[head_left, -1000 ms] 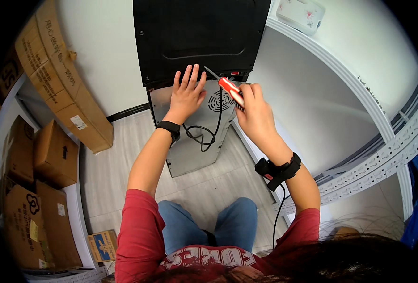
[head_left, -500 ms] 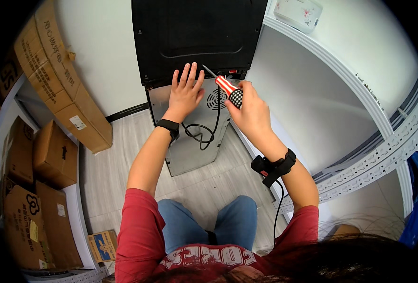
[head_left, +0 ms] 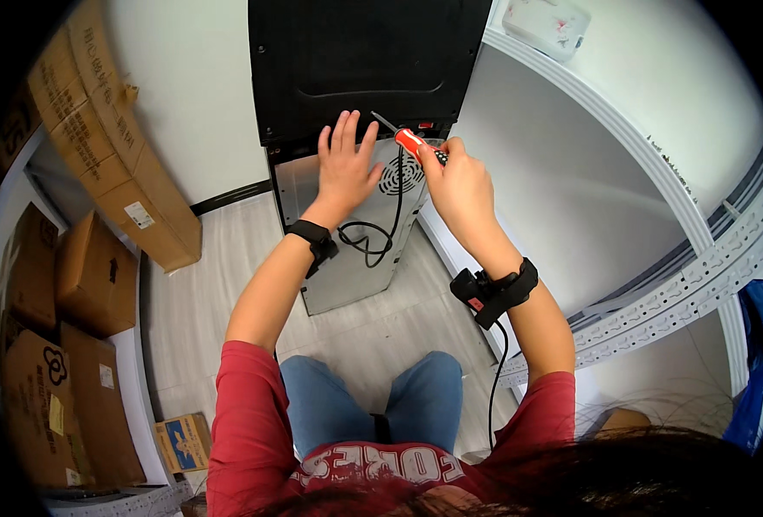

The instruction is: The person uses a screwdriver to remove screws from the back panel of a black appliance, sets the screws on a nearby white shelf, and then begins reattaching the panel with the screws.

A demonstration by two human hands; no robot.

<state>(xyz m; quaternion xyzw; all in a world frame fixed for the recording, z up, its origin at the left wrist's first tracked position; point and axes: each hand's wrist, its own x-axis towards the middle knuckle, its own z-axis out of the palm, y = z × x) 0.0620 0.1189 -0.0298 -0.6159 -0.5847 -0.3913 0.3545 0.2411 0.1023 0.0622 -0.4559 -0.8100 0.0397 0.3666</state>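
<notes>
A tall appliance stands before me, with a black upper panel (head_left: 364, 65) and a grey metal lower part (head_left: 347, 280). Against the lower edge of the black panel lies my left hand (head_left: 347, 168), fingers stretched out and holding nothing. My right hand (head_left: 460, 185) is closed around a screwdriver (head_left: 411, 142) with a red and white handle and a dark, white-dotted end. Its metal shaft points up and left toward the panel, near the left fingertips; whether the tip touches is unclear. A looped black power cord (head_left: 398, 194) hangs down past the round vent (head_left: 405, 172). A red switch (head_left: 425, 126) shows beside the screwdriver.
At left, a tall cardboard box (head_left: 118, 146) leans on the wall, beside a shelf with several brown cartons (head_left: 97, 276). A white metal shelf (head_left: 640, 327) curves along the right, with a white flowered case (head_left: 545, 26) above. A cable (head_left: 495, 379) runs from my right wristband.
My right hand has shifted its grip and turned on the screwdriver, covering more of the dotted end. The left hand stays at the panel; the view has shifted slightly.
</notes>
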